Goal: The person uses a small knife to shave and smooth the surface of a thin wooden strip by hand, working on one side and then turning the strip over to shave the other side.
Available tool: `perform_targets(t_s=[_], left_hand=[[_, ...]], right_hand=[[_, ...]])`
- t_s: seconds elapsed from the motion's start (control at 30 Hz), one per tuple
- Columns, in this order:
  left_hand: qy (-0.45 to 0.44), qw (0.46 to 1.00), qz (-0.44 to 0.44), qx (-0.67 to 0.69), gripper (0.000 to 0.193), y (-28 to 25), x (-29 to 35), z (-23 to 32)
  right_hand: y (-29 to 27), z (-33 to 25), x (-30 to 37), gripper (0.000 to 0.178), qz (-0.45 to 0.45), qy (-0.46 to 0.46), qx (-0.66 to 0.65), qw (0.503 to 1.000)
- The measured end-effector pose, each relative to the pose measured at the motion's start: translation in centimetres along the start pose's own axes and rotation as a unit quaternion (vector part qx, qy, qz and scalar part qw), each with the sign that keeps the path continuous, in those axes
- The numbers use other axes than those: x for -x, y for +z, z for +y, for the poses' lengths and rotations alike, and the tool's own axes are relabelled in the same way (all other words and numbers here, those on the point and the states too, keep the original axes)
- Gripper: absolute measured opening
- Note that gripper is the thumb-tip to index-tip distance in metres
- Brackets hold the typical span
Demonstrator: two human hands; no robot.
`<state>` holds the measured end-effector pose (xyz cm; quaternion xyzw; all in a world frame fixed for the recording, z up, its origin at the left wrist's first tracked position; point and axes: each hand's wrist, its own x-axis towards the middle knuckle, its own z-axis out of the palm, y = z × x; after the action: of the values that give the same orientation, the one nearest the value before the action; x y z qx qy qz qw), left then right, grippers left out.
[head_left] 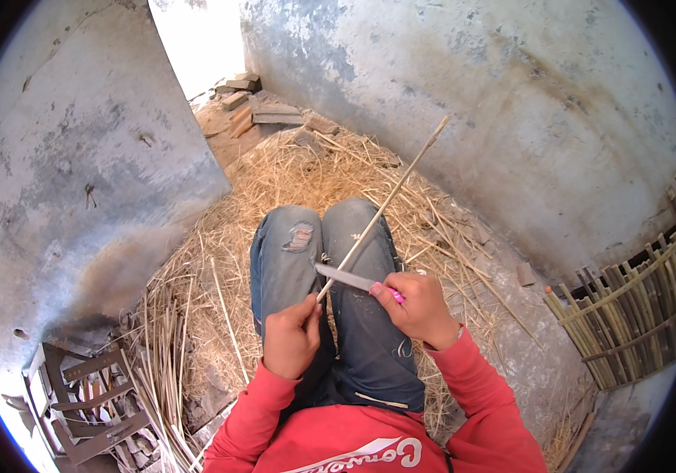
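My left hand (291, 335) is closed round the lower end of a long, thin pale cane or stick (389, 193), which slants up and away to the right over my knees. In my right hand (419, 309) is a knife (347, 277) with a pink handle, gripped in closed fingers. Its blade points left and lies across the stick a little above my left hand. Whether the edge bites into the stick I cannot tell. Beneath both hands are my legs in worn grey-blue jeans (287, 244), with small pale shavings on them.
Straw and shavings (299, 169) cover the floor round my legs. A bundle of thin sticks (165, 363) lies at the left, beside a broken dark frame (90, 402). On the right leans a slatted stick panel (629, 315). Bricks (275, 114) lie by the bright doorway; stained walls (464, 94) stand close.
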<state>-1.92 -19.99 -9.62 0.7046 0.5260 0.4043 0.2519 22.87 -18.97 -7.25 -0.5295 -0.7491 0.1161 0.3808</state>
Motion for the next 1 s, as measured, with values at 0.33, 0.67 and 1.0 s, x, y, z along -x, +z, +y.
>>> perform_targets(t_s=[0.33, 0.67, 1.0], left_hand=[[0.035, 0.998, 0.019, -0.053, 0.016, 2.5, 0.1, 1.1], [0.055, 0.994, 0.026, -0.090, 0.015, 1.9, 0.6, 1.2], [0.038, 0.996, 0.015, -0.079, 0.015, 1.1, 1.3, 0.3]], right_hand=[[2.2, 2.9, 0.6, 0.055, -0.026, 0.096, 0.089, 0.991], [1.8, 3.0, -0.6, 0.053, -0.049, 0.056, 0.115, 0.991], [0.9, 4.5, -1.7, 0.054, -0.075, 0.046, 0.126, 0.988]])
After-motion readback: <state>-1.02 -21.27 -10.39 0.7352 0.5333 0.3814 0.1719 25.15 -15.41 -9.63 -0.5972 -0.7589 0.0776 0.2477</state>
